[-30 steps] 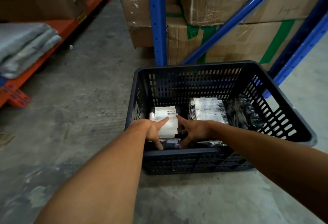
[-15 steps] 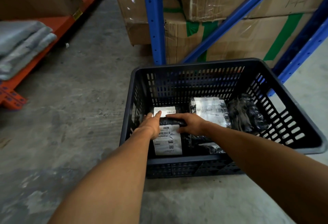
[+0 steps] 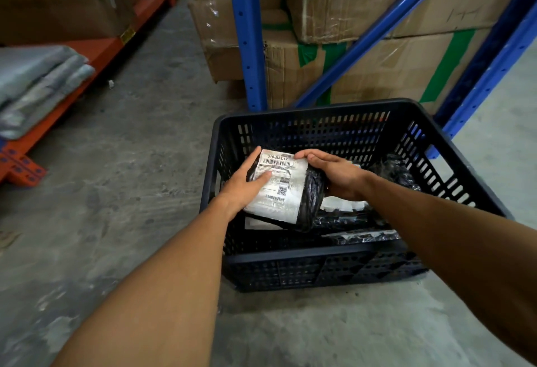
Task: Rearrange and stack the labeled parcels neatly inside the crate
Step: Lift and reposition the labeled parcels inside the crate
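A black slotted plastic crate [image 3: 319, 262] stands on the concrete floor. Above its left half I hold a black-wrapped parcel with a white shipping label [image 3: 283, 189], tilted with the label facing up. My left hand [image 3: 245, 183] grips its left side, thumb on the label. My right hand [image 3: 334, 173] grips its right end and top edge. Below it lie more labeled parcels [image 3: 343, 205], partly hidden. A dark wrapped parcel [image 3: 392, 169] sits at the crate's far right.
Blue rack uprights [image 3: 247, 35] and taped cardboard boxes [image 3: 363, 55] stand right behind the crate. An orange rack beam [image 3: 87, 75] with folded grey bags [image 3: 37, 81] runs along the left. Bare concrete floor [image 3: 139, 163] lies between them.
Both hands have lifted the labeled parcel up from the crate's left side; it now hangs above the other parcels, closer to the camera. The view has shifted slightly left.
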